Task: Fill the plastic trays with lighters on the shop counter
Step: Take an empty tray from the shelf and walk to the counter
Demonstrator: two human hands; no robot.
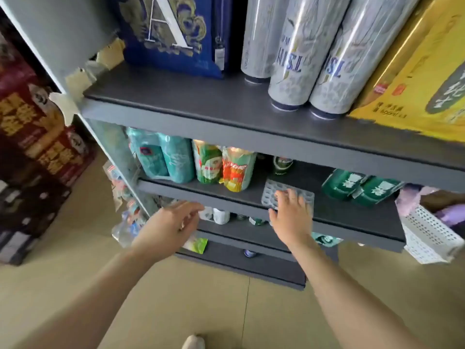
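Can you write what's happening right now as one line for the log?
stage: fetching tray | right hand: on clear plastic tray, middle shelf | left hand: open, holding nothing | lighters: none visible

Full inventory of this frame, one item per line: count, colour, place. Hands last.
plastic tray: one, clear, middle shelf, under the right hand
tall cans: three, silver-grey, top shelf
blue box: one, top shelf left
yellow carton: one, top shelf right
teal packs: two, middle shelf left
green packs: two, middle shelf right
white basket: one, right edge
red cartons: stacked, count unclear, left
left hand: open, holding nothing
right hand: open, touches tray
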